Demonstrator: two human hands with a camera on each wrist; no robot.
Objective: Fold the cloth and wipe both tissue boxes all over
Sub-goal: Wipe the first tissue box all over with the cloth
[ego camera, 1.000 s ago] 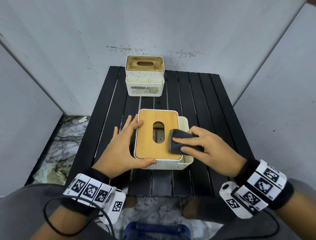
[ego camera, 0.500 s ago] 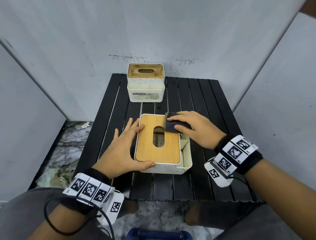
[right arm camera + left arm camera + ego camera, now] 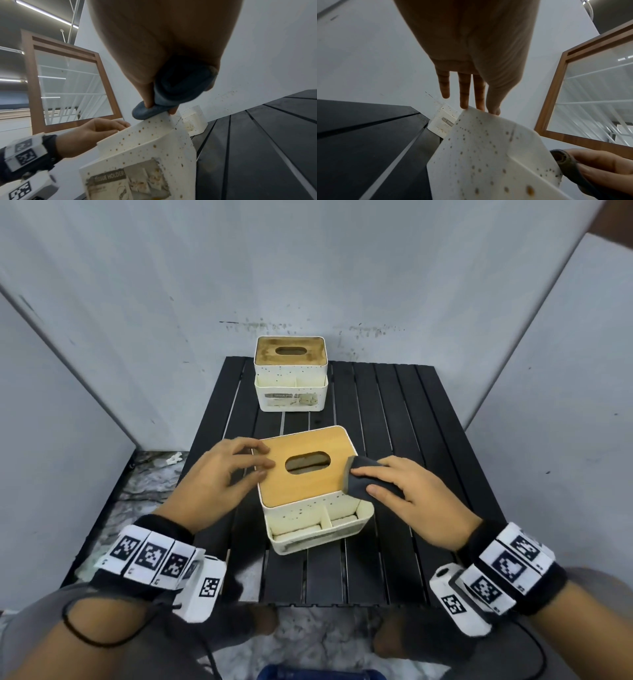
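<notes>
Head view: our right hand [image 3: 407,491] pinches the folded cloth [image 3: 364,479]; relaxed left hand [image 3: 219,477] should steady the near tissue box [image 3: 308,484] firmly.

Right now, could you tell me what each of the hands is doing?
Left hand: open, fingertips touching the near tissue box.
Right hand: gripping the folded cloth.

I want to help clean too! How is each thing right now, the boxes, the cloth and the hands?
Near tissue box: turned askew on the table, lid on.
Far tissue box: upright, untouched, lid grimy.
Cloth: folded, pressed on the near box.
Left hand: fingertips touching the near box.
Right hand: holding the cloth.
</notes>
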